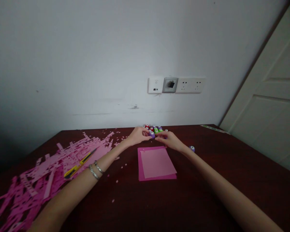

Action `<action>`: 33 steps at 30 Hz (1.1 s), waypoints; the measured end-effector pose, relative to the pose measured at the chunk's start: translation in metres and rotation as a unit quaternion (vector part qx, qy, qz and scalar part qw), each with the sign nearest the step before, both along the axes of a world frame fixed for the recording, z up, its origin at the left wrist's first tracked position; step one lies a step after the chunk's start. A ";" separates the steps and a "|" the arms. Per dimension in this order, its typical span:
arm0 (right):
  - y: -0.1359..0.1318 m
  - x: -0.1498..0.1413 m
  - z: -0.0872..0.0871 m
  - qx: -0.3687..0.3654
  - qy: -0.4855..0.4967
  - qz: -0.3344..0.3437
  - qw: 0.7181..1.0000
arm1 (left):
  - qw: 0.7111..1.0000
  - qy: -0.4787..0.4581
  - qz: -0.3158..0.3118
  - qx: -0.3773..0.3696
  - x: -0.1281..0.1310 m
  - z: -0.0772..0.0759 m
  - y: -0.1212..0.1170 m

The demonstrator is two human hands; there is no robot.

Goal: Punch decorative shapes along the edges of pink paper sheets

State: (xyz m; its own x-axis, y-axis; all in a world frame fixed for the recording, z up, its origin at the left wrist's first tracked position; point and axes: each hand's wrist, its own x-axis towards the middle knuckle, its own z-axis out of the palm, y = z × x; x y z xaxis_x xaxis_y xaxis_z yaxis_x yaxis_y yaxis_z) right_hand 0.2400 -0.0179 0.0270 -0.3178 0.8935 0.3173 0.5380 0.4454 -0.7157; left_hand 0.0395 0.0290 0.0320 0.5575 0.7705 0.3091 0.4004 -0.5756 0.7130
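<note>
Near the wall, my left hand pinches a small purple craft paper punch with a white top between thumb and fingers. My right hand is closed, its thumb and index fingertips against the right side of that same punch. Directly behind it stands a cluster of similar punches in red, green and purple, partly covered by my fingers. In front of my hands lies a light pink paper sheet on top of a darker pink sheet.
Pink punched paper strips are heaped at the left, with a yellow utility knife on them. Tiny paper cut-outs are scattered about. Another purple punch stands beside my right forearm. A ruler-like strip lies at the back right.
</note>
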 end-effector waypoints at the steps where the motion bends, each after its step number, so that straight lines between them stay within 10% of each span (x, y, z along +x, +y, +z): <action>1: -0.001 -0.003 0.002 0.012 -0.001 0.016 1.000 | 1.000 0.001 -0.006 0.001 -0.004 0.003 -0.005; 11: -0.012 -0.018 0.007 0.017 -0.039 0.096 0.995 | 0.999 0.031 0.007 0.017 -0.022 0.002 -0.035; 33: 0.015 -0.019 -0.027 0.062 -0.229 0.126 0.963 | 0.996 0.060 -0.041 -0.049 -0.028 -0.042 -0.011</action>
